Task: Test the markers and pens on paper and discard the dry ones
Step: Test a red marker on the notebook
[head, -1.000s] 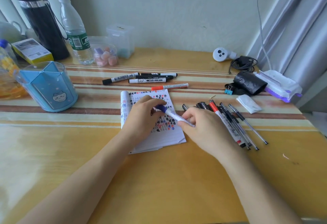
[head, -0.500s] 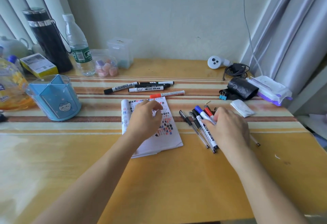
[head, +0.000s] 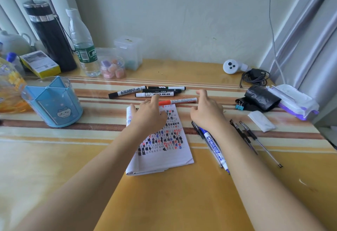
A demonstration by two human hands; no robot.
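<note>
Two hands spread empty, fingers relaxed: left hand [head: 148, 119] on the scribbled paper [head: 164, 150], right hand [head: 207, 114] just beside. At 12 o'clock lay a red marker [head: 179, 101], black markers [head: 145, 92] beyond; the right forearm [head: 255, 172] partly hid a blue marker [head: 213, 145] at 5 o'clock.

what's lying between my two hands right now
In the head view, the red-capped marker lies between the left hand and the right hand, just beyond the far edge of the test paper.

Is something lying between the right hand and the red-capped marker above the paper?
Nothing visible does. The right hand is open just beside the white end of the red-capped marker; the left hand reaches its cap end.
</note>
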